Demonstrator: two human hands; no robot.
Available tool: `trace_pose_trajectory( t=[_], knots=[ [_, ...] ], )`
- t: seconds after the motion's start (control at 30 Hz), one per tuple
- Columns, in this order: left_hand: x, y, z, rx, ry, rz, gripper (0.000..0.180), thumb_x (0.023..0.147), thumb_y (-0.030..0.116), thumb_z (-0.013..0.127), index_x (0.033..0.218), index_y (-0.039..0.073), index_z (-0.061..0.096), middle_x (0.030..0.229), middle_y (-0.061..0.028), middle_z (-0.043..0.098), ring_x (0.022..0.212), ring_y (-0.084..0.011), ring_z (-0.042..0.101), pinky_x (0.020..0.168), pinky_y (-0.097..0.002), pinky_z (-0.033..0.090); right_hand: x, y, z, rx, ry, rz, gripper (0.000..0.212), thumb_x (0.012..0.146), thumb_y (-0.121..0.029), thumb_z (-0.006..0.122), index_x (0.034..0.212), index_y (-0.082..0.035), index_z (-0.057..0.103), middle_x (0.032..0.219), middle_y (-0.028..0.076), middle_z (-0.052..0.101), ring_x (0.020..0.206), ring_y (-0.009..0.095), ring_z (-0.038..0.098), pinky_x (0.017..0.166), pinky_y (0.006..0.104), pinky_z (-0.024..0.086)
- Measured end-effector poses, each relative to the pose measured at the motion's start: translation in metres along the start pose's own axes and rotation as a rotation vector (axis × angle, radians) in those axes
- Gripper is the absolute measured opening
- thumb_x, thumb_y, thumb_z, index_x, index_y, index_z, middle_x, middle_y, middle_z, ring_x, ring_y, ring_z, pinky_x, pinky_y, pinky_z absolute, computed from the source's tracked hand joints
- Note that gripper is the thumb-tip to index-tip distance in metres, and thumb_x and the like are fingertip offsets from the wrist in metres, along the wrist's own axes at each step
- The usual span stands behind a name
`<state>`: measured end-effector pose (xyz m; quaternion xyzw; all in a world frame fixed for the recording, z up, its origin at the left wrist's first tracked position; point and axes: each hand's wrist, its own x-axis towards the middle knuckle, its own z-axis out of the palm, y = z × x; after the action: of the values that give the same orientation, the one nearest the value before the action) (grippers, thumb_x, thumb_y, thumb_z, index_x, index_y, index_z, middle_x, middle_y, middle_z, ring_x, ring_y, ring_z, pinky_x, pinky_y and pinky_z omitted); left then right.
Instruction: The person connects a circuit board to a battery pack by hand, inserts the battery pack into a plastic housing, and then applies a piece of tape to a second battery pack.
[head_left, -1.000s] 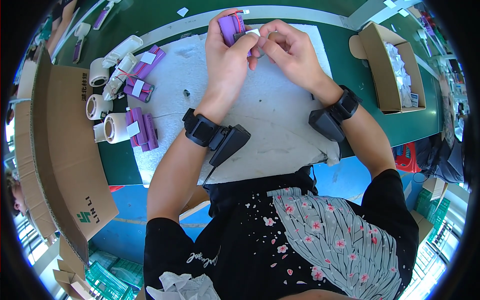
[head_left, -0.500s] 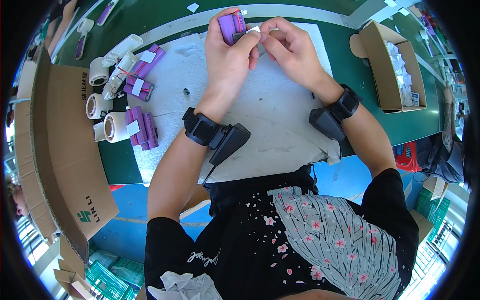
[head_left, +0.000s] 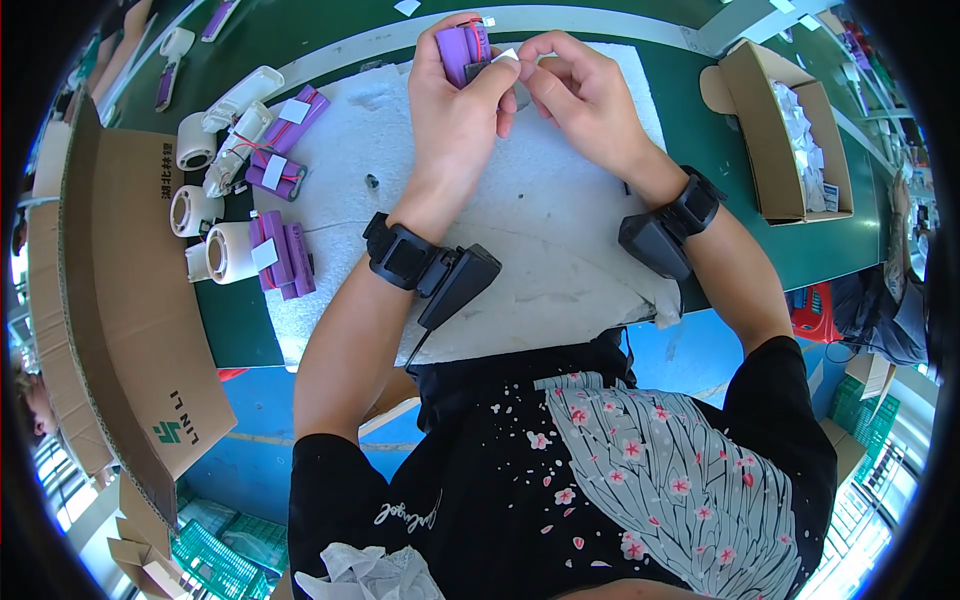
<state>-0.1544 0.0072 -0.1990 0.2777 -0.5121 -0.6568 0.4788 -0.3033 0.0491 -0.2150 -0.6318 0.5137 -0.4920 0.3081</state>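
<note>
My left hand grips a purple battery pack with thin red wires, held up over the far part of a white foam mat. My right hand pinches a small white label against the pack's right side. Both wrists wear black strap-on devices. More purple battery packs with white labels lie on the mat's left edge, next to white tape rolls.
A long open cardboard box runs along the left. A smaller cardboard box with white paper pieces stands at the right on the green table. White plastic parts and another purple pack lie at far left.
Both hands stay together at the pack; the fingers of my right hand have shifted slightly at its edge. Nothing else moved.
</note>
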Motion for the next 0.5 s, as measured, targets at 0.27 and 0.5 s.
trace_pose_trajectory(
  t=[0.27,0.5],
  knots=[
    [-0.0004,0.0005,0.0009,0.004,0.006,0.001,0.045,0.085,0.002,0.061,0.127,0.002,0.045,0.087,-0.0085,0.058,0.059,-0.0136,0.055,0.043,-0.0275,0.041,0.0004,-0.0007,-0.0005,-0.008,0.000,0.012,0.015,0.097,-0.012,0.055,0.109,-0.003,0.057,0.069,0.000,0.058,0.061,0.006,0.049,0.053,0.0210,0.037],
    [-0.0004,0.0001,0.0009,0.006,0.009,0.005,0.045,0.085,0.001,0.062,0.127,0.002,0.045,0.085,-0.0083,0.058,0.059,-0.0133,0.054,0.043,-0.0271,0.041,-0.0002,-0.0030,-0.0009,-0.021,-0.004,0.019,0.020,0.096,-0.010,0.055,0.115,-0.004,0.055,0.069,0.001,0.058,0.061,0.006,0.048,0.055,0.0212,0.038]
  ],
)
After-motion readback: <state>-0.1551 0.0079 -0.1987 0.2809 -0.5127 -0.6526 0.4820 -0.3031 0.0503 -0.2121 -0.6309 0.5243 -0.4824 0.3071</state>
